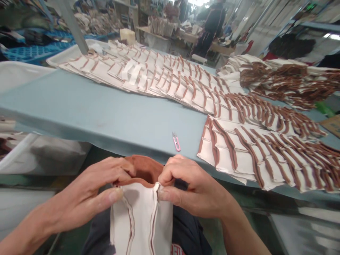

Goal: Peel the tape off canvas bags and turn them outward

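Between my hands, over my lap, hangs a cream fabric tube (142, 209) with a reddish-brown inside and raised seams down its front. Its top edge is pulled apart, so the brown lining shows. My left hand (106, 184) pinches the left side of that edge, thumb outside and fingers tucked inside. At the right, my right hand (187, 184) grips the edge beside a seam between thumb and fingers. Pink-handled thread snips (176, 142) lie on the table just beyond my hands, touched by neither.
The blue-grey table (106, 113) carries long overlapping rows of similar cream-and-brown pieces (233, 145). A heap of brown and cream pieces (287, 79) is at the back right. White bins (47, 152) stand at the left. A person in dark clothes (212, 28) is in the background.
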`<state>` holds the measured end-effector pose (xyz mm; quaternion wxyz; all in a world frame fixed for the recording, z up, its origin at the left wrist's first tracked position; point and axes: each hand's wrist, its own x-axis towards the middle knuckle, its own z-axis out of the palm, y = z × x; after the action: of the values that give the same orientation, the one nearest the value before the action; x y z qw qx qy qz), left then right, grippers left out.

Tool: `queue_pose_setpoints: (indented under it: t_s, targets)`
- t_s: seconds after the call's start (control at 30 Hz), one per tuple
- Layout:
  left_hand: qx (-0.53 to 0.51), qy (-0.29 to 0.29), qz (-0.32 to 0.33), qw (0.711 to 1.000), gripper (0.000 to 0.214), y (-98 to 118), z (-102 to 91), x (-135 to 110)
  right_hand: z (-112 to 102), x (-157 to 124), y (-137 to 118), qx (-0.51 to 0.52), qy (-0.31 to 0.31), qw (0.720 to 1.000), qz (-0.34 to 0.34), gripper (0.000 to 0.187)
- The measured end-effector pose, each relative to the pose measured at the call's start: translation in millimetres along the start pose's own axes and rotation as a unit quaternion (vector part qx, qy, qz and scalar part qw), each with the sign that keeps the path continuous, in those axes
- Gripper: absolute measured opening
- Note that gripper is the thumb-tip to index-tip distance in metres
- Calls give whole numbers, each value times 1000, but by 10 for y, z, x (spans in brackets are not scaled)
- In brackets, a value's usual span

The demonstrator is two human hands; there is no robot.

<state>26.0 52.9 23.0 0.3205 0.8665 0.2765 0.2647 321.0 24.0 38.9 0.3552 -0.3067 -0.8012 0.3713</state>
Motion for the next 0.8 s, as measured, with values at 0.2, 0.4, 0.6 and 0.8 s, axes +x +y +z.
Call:
queue_pose_setpoints:
  t_s: [0.2, 0.4, 0.6, 0.8]
  targets:
    - [-75, 3, 45, 996, 24, 198, 41, 311, -75, 127, -276, -50, 4, 998, 27, 19]
    - [-46, 10, 40, 998, 20, 282, 157, 304, -84, 155, -302, -39, -4, 997, 68, 21]
    - [3, 40, 58, 998, 15, 189, 345, 179, 12, 107, -194, 39, -16, 987, 154, 16]
    - [103, 46, 122, 986, 23, 134, 387, 175, 65, 102, -107, 58, -19, 979, 195, 14]
